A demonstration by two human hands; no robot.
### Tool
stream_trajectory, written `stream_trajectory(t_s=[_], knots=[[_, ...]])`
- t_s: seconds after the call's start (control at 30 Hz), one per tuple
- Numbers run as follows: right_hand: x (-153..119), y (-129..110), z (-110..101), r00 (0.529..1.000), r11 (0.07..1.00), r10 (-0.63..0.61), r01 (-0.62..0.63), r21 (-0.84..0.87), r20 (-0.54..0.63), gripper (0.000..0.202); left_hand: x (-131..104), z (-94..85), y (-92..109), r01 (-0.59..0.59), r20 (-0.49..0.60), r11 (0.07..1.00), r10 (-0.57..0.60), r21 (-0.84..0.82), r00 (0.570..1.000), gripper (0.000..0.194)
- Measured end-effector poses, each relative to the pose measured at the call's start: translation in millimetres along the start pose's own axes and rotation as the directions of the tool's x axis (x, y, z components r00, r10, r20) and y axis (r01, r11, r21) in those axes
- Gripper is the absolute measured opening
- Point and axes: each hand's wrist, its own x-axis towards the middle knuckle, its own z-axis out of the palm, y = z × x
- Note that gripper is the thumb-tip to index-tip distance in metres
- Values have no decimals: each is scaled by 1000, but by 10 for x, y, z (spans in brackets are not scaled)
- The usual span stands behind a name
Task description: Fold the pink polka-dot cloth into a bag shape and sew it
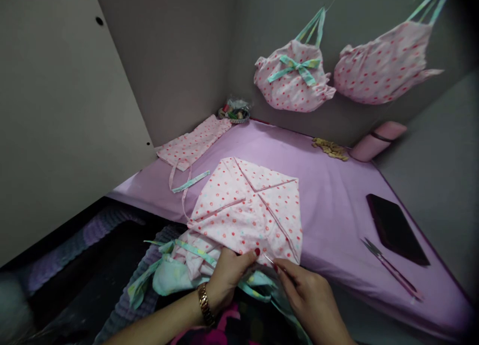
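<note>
A: Cloth and hands?

B: The dotted cloth (239,222) is spread over the front edge of the table (329,210). Its near edge is gripped by the left hand (226,275), thumb pressed on top, fingers hidden beneath. The needle (268,259) is pinched by the right hand (309,290), with thumb and forefinger closed.

A: Surroundings?

B: The space below the cloth is crowded by bunched green fabric (172,275). A dark phone (396,230) and a slim two-bladed tool (392,272) are laid to the right, well apart from the hands. A bottle (379,141) is set at the far right. A thread basket (239,119) is placed at the back, beside a folded dotted piece (198,140). Two bags (294,90) are hung above by green straps.

A: Materials?

B: The cloth is crossed by raised diagonal seams. The table is covered in softly wrinkled lilac fabric. The bottle is cylindrical, pink, dark-banded; the bags are rounded, gathered at the sides.
</note>
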Motion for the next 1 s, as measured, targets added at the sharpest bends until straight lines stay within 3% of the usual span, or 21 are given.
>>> stream_trajectory(t_s=[0.6,1.0], knots=[[66,-51,-8,999,1000,30,-30,4,29,36,-40,42,101,0,18,999,0,-34,1000,52],[105,-47,-99,989,938,101,-132,321,111,31,-5,36,47,98,-39,995,-97,25,994,34]])
